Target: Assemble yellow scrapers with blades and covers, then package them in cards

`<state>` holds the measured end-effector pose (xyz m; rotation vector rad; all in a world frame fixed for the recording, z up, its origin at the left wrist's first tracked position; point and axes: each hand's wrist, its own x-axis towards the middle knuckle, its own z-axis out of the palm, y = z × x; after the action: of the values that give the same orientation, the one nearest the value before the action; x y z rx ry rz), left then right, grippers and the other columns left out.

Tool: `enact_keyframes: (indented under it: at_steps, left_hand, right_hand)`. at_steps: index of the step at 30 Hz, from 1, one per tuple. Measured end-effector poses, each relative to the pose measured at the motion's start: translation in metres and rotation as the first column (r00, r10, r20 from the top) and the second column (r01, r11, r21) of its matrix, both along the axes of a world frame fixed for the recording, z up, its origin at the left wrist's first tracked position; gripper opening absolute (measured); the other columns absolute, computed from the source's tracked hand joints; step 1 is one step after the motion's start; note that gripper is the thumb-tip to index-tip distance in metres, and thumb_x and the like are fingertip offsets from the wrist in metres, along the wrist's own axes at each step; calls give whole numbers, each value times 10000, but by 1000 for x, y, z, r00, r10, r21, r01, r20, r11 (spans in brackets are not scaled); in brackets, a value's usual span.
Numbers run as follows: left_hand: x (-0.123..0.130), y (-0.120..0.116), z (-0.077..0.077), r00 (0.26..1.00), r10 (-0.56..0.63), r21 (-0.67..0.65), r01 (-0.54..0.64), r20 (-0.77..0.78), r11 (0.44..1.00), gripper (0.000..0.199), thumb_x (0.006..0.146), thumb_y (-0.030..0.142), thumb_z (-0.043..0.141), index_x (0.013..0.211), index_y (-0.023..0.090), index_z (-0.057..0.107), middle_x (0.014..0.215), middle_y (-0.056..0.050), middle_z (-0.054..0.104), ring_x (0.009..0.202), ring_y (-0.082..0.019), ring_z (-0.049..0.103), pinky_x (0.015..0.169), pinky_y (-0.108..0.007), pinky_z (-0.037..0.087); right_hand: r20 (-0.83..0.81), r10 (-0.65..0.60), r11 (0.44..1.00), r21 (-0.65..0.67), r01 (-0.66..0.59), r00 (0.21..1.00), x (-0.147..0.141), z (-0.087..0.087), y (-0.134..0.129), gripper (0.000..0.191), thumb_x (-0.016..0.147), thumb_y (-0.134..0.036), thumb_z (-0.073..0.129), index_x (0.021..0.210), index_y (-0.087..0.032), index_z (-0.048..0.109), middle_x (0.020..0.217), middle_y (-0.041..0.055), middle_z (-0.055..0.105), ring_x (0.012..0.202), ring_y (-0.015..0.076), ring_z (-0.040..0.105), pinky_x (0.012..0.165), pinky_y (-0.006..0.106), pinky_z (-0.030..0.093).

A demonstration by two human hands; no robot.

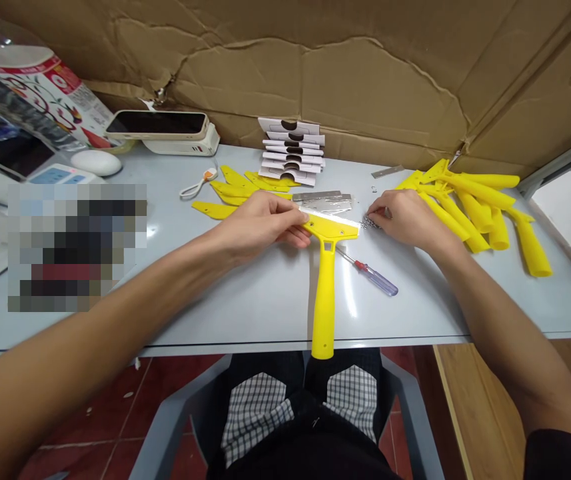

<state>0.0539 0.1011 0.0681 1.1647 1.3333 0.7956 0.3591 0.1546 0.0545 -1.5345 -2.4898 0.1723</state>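
A: At the far left, what do you see on the table (265, 300)?

B: A phone (158, 123) lies on a white box, at the back. Then comes a small looped cable (196, 188), and then flat yellow plates (212, 211), partly behind the left hand (258, 223)

A: How does this hand hold?

B: It is closed on the yellow scraper (323, 293), at the left end of its head, thumb above and fingers below. I think this grip leaves the right end free. The forearm comes in from the lower left, with the wrist low

A: And where exactly is the scraper?

B: In the middle, between the two hands. Its handle points to the person, and the end reaches the front edge. Behind it are metal blades (322, 198), perhaps put there for easy reach. The screwdriver (378, 279) lies just beside the handle

A: What about the right hand (405, 210)?

B: It bends down over small screws (366, 223), its fingertips drawn narrow, probably because the screws are so small. Whether one is between them, I cannot tell. Farther right, yellow handles (485, 190) lie in a loose pile, maybe to leave the middle for working
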Motion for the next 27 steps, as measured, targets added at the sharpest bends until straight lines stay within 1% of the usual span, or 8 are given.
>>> enact_keyframes:
  at_steps: [4, 7, 9, 13, 17, 19, 21, 27]
  left_hand:
    - [4, -2, 4, 1000, 0, -18, -1, -16, 1000, 202, 1000, 162, 755, 831, 111, 856, 803, -152, 853, 718, -213, 848, 814, -312, 748]
    - [5, -3, 5, 1000, 3, -27, -3, -24, 1000, 193, 998, 155, 753, 844, 111, 861, 805, -153, 852, 733, -223, 853, 846, -339, 753]
    - [5, -3, 4, 1000, 4, -17, -4, -15, 1000, 198, 1003, 158, 749, 844, 116, 859, 802, -144, 852, 728, -216, 849, 837, -330, 751]
    - [5, -5, 4, 1000, -3, -3, 3, 7, 1000, 211, 1011, 159, 747, 831, 118, 848, 792, -135, 849, 718, -203, 841, 819, -306, 741]
    - [7, -6, 6, 1000, -11, -24, 11, 5, 1000, 210, 1016, 168, 748, 839, 122, 852, 787, -132, 849, 704, -203, 836, 801, -309, 732]
    - [9, -8, 7, 1000, -27, -32, 27, 4, 999, 228, 1021, 171, 744, 823, 124, 847, 785, -128, 850, 683, -194, 827, 790, -306, 725]
    - [10, -10, 7, 999, -53, -27, 53, 8, 998, 243, 1020, 181, 748, 803, 125, 840, 786, -127, 851, 665, -189, 817, 777, -307, 718]
    - [12, -19, 9, 990, -137, 10, 137, 15, 991, 261, 1008, 206, 748, 763, 147, 815, 787, -128, 849, 716, -209, 830, 814, -338, 718]
  right_hand:
    - [-3, -28, 999, -24, 28, 1000, -1, -1, 0, 145, 919, -163, 680, 924, -219, 813, 859, 53, 783, 764, 232, 626, 707, 375, 396]
    - [-11, -14, 1000, -7, 14, 1000, -2, -3, 1, 120, 904, -158, 674, 890, -218, 777, 834, 48, 765, 729, 220, 598, 689, 366, 379]
    - [-41, -13, 1000, 17, 14, 999, -3, -4, 2, 116, 893, -158, 674, 887, -211, 777, 847, 57, 771, 735, 222, 602, 700, 365, 387]
    - [-231, 19, 997, 71, -3, 973, -8, 0, 1, 114, 905, -213, 686, 902, -195, 799, 850, 65, 773, 737, 212, 611, 759, 377, 445]
    - [-475, 72, 997, 69, -45, 877, -24, 5, -13, 164, 942, -304, 691, 914, -192, 808, 811, 51, 747, 718, 196, 604, 733, 369, 477]
    - [-546, 94, 995, 32, -92, 833, -35, 5, -23, 188, 959, -344, 701, 925, -194, 808, 856, 61, 763, 762, 204, 638, 714, 359, 490]
    - [-571, 123, 989, 6, -145, 812, -46, 5, -32, 197, 977, -367, 709, 929, -202, 806, 929, 75, 784, 843, 220, 677, 735, 359, 513]
    - [-587, 236, 964, 44, -261, 774, -64, 3, -50, 131, 1006, -322, 728, 951, -244, 818, 1089, 75, 786, 1062, 262, 713, 955, 434, 561]
